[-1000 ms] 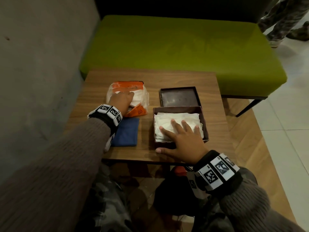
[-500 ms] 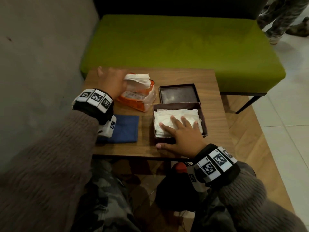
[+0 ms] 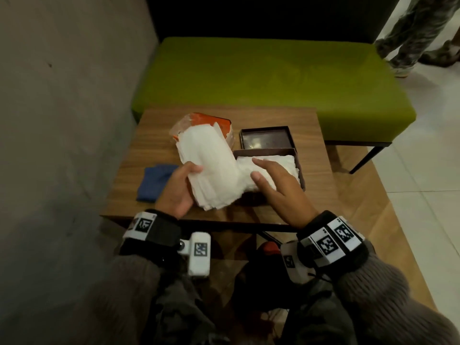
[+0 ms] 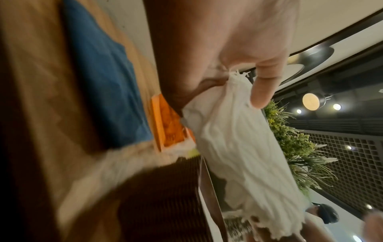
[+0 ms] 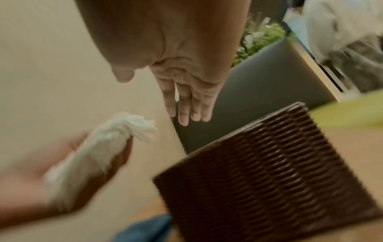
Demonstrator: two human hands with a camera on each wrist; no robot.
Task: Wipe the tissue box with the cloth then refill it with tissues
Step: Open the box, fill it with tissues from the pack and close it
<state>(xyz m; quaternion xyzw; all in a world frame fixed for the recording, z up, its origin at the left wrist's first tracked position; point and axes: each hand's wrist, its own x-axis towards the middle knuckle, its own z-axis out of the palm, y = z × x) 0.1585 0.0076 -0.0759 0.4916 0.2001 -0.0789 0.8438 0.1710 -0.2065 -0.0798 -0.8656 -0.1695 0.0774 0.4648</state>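
My left hand grips a thick stack of white tissues and holds it above the table, just left of the brown tissue box. The left wrist view shows thumb and fingers clamped round the stack. The box is open and holds white tissues. My right hand hovers over the box's near left corner with fingers straight, close to the held stack; it holds nothing. In the right wrist view the fingers hang straight above the ribbed box wall. The blue cloth lies flat at the table's left.
The orange tissue packet lies behind the held stack. The box's dark lid sits upturned behind the box. The small wooden table stands against a grey wall, with a green bench beyond. Someone's legs stand at the far right.
My left hand has pulled a stack of tissues out of the orange packet and brought it towards the box. My right hand has lifted off the tissues in the box.
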